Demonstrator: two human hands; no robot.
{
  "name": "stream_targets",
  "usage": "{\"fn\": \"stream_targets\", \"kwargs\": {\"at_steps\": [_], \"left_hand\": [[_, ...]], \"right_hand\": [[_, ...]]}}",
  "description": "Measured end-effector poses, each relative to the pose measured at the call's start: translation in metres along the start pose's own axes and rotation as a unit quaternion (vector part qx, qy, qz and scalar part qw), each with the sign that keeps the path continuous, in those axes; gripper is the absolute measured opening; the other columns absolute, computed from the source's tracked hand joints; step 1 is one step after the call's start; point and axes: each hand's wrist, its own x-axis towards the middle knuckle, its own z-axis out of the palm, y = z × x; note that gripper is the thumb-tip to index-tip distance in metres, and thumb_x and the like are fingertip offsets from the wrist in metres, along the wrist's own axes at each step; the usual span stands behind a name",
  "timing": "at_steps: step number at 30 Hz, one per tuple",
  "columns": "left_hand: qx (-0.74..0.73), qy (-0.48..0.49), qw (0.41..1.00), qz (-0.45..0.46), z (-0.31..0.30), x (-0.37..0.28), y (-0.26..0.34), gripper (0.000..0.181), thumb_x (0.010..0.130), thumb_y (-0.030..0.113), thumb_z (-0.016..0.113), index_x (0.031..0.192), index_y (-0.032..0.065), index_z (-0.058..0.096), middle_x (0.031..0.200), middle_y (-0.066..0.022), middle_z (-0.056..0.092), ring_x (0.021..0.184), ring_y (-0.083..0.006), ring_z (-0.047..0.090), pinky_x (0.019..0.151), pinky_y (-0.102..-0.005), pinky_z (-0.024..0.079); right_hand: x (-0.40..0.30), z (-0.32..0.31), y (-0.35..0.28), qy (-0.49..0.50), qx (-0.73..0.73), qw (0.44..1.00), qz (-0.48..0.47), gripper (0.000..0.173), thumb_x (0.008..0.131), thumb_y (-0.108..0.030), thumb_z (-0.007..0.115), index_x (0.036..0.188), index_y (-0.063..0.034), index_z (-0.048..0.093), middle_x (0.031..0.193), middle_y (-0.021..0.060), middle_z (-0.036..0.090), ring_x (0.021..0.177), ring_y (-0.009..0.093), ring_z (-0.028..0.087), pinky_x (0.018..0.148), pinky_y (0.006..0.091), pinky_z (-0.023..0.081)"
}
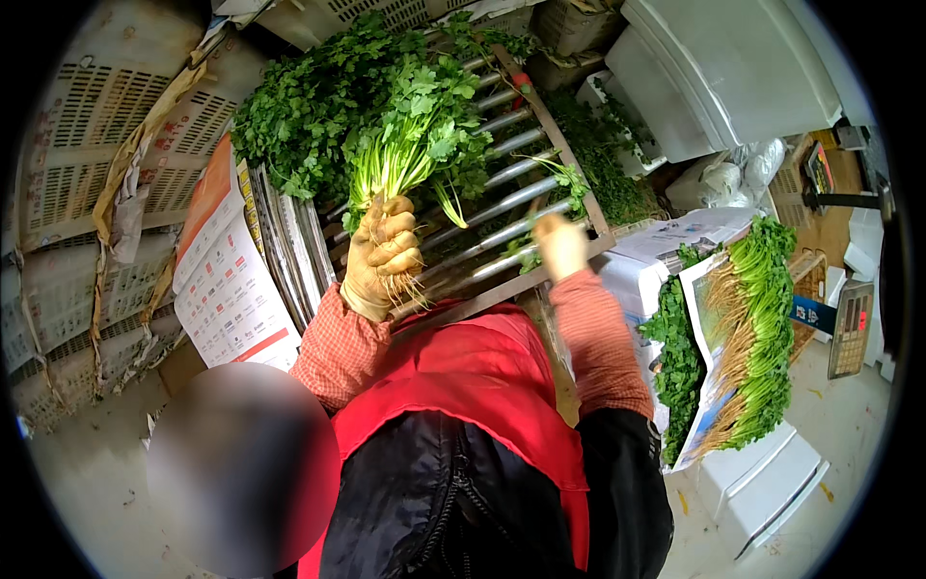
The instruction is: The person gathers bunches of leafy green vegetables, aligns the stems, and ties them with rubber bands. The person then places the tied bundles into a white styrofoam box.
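Observation:
My left hand (383, 253), in a tan glove, is closed around a bunch of leafy green herbs (405, 145), with stems and leaves above the fist and thin roots hanging below it. A larger pile of the same dark green leaves (304, 108) lies behind it on a metal roller rack (524, 194). My right hand (561, 242) is blurred over the near right part of the rack, close to a few loose sprigs (568, 181); whether it holds anything cannot be told.
Perforated plastic crates (108, 108) stand at the left, beside stacked newspapers (239, 275). Rooted green bunches (767, 326) lie on printed paper over white foam boxes at the right. Loose greens (615, 166) lie beyond the rack, below a large pale box (738, 65). A scale display (851, 329) is at far right.

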Motion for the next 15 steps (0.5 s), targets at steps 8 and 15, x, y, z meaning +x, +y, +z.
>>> {"fn": "stream_targets", "kwargs": {"at_steps": [8, 15], "left_hand": [[0.042, -0.029, 0.998, -0.038, 0.007, 0.008, -0.014, 0.023, 0.096, 0.027, 0.037, 0.083, 0.0092, 0.042, 0.056, 0.0037, 0.034, 0.038, -0.0064, 0.031, 0.037, -0.0227, 0.029], [0.478, 0.122, 0.867, -0.070, 0.045, 0.032, -0.048, 0.027, 0.094, 0.035, 0.040, 0.082, 0.0111, 0.044, 0.053, 0.0079, 0.032, 0.039, -0.0020, 0.023, 0.037, -0.0192, 0.017]], "right_hand": [[0.007, -0.108, -0.065, -0.114, 0.397, 0.911, 0.008, 0.047, 0.084, -0.030, 0.056, 0.119, -0.0016, 0.046, 0.092, 0.0113, 0.062, 0.077, 0.020, 0.062, 0.064, 0.0309, 0.049], [0.003, -0.090, -0.095, -0.103, 0.655, 0.748, -0.005, 0.023, 0.085, -0.003, 0.047, 0.104, 0.0052, 0.056, 0.077, 0.0081, 0.062, 0.061, 0.013, 0.056, 0.051, 0.0234, 0.044]]}}
